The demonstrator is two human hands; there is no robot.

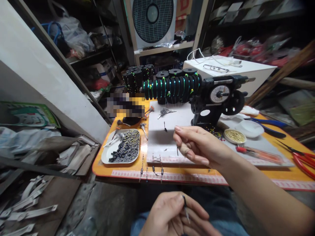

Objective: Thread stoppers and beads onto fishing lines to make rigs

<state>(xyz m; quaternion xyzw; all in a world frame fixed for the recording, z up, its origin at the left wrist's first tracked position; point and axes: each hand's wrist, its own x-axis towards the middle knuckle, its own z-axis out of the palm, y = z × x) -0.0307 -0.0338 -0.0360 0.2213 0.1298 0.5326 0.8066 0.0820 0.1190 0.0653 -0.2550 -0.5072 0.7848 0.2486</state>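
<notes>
My left hand (176, 214) is low, in front of the table edge and above my lap. Its thumb and fingers pinch a small dark stick-like piece (184, 200) with a thin pale pointed end. Over the white board (157, 144), my right hand (193, 144) is closed in a pinch, thumb against fingertips; what they hold is too fine to make out. Several small black pieces on thin wires (162, 171) hang or lie along the table's front edge. Left of the board, a white tray (104, 157) holds many small dark cylindrical pieces.
A black geared stand (206, 101) carries a row of black spools (172, 87) with green thread behind the board. To the right are a dish of gold beads (235, 136), a red-tipped cutter (261, 154), blue-handled pliers (268, 123) and red-handled scissors (304, 160). A fan (152, 21) stands behind.
</notes>
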